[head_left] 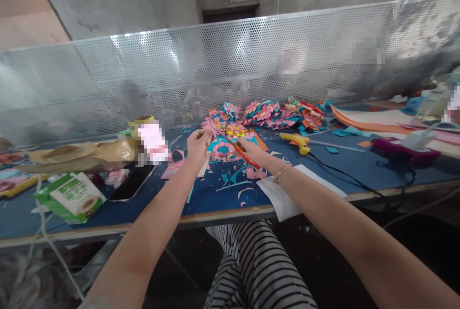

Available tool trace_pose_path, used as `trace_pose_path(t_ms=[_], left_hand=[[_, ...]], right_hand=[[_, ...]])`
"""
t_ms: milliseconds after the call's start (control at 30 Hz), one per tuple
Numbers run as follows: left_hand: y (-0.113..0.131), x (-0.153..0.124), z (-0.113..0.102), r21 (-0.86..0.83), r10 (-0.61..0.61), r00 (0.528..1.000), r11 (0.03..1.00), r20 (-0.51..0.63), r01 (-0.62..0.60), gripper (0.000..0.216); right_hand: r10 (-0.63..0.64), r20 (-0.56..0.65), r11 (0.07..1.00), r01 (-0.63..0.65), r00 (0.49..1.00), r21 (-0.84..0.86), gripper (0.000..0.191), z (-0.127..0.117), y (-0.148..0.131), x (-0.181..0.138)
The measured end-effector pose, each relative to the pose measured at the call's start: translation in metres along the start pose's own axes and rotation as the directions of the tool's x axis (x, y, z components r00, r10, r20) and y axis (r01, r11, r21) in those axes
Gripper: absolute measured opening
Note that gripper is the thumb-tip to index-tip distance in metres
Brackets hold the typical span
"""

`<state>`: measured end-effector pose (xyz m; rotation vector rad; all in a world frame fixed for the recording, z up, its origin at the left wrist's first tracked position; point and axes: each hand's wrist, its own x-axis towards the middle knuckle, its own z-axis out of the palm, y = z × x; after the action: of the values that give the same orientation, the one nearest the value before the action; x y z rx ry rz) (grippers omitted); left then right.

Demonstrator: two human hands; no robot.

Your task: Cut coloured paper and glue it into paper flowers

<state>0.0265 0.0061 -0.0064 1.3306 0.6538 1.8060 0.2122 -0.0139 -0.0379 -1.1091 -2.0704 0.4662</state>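
Note:
My left hand point(198, 146) pinches a small piece of pink felt point(212, 130), its fingers pressed together. In my right hand point(249, 148) is a pair of scissors with red-orange handles point(247, 154). Their blades reach toward the pink piece; whether they touch it I cannot tell. Below and between the hands lies a pink ring of cut shapes point(223, 151) on blue. Behind it are yellow and pink cut pieces point(235, 130). Pink, blue and red flower-like clusters point(264, 111) are heaped farther back.
A yellow glue gun point(296, 141) with a black cord lies right of my hands, a purple one point(404, 150) farther right. White paper point(278, 196) overhangs the table edge. A phone point(132, 183) and green-white box point(71, 197) sit left. A perforated metal panel point(223, 55) borders the back.

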Motion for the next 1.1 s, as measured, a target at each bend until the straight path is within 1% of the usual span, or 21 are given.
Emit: trace_pose_path(t_ms=[200,333,467,667,767,867,1000,1100], left_hand=[[0.0033,-0.0013,0.0012,-0.033,-0.028,0.999,0.999,-0.029,0.027,0.013],[0.0069,-0.0032,0.0014,-0.079,-0.088,0.996,0.993,0.000,0.088,0.015],[0.0087,-0.0048,0.0023,-0.073,-0.149,0.988,0.986,0.025,0.151,0.020],[0.0083,-0.0052,0.0026,-0.049,-0.151,0.988,0.987,0.018,0.151,0.023],[0.0081,-0.0046,0.0022,-0.057,-0.158,0.987,0.986,0.016,0.158,0.024],[0.0089,-0.0039,0.0021,-0.075,-0.159,0.987,0.984,0.016,0.160,0.025],[0.0096,-0.0032,0.0023,-0.105,-0.193,0.981,0.975,0.029,0.195,0.025],[0.0086,-0.0032,0.0020,-0.081,-0.191,0.981,0.978,0.046,0.194,0.024]], right_hand=[[-0.022,-0.025,1.000,0.022,0.999,-0.014,0.033,0.0003,0.0005,-0.0014],[-0.031,-0.035,0.999,0.030,0.999,-0.036,0.032,0.0009,0.0018,-0.0007],[-0.037,-0.041,0.996,0.034,0.998,-0.078,0.032,0.0009,0.0047,0.0026],[-0.033,-0.039,0.993,0.028,0.999,-0.117,0.032,-0.0004,0.0093,0.0072],[-0.061,-0.057,0.991,0.054,0.997,-0.120,0.034,-0.0019,0.0097,0.0071],[-0.056,-0.070,0.990,0.047,0.996,-0.130,0.036,-0.0031,0.0087,0.0063],[-0.024,-0.095,0.994,0.013,0.995,-0.113,0.036,-0.0037,0.0060,0.0054],[-0.026,-0.098,0.996,0.017,0.995,-0.089,0.035,-0.0037,0.0042,0.0049]])
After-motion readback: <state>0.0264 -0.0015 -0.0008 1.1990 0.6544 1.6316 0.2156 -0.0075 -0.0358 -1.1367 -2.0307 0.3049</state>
